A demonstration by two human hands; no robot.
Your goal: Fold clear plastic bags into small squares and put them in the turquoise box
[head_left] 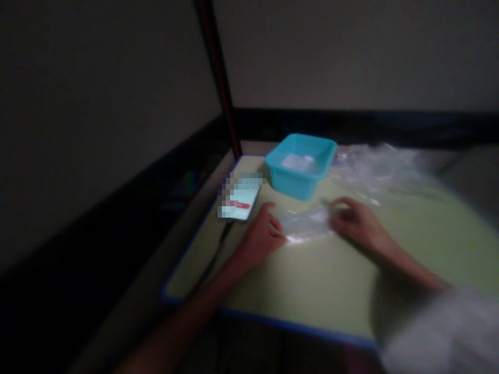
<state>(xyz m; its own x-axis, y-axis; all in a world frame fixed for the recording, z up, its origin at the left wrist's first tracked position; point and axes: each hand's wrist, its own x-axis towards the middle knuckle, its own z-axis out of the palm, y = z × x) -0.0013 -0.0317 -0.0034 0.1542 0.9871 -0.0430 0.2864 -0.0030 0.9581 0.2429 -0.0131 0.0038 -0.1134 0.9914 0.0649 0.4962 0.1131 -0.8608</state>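
Observation:
A small clear plastic bag (306, 226) stretches between my two hands, just above or on the pale table. My left hand (262, 231) has its fingers curled at the bag's left end, with the thumb near the lower corner. At the other end, my right hand (356, 222) pinches the bag's edge between bent fingers and thumb. The picture is dim and blurred, so what the bag contains, if anything, cannot be made out. Right behind the bag stands a turquoise plastic basin (295, 184) with whitish, crumpled-looking contents (298, 162).
A phone with a lit screen (244, 200) lies left of the basin, a dark cable (218, 249) running from it. Crumpled clear plastic (380, 169) covers the back right. The yellowish-green table (312, 291) has a blue edge; walls stand behind and to the left.

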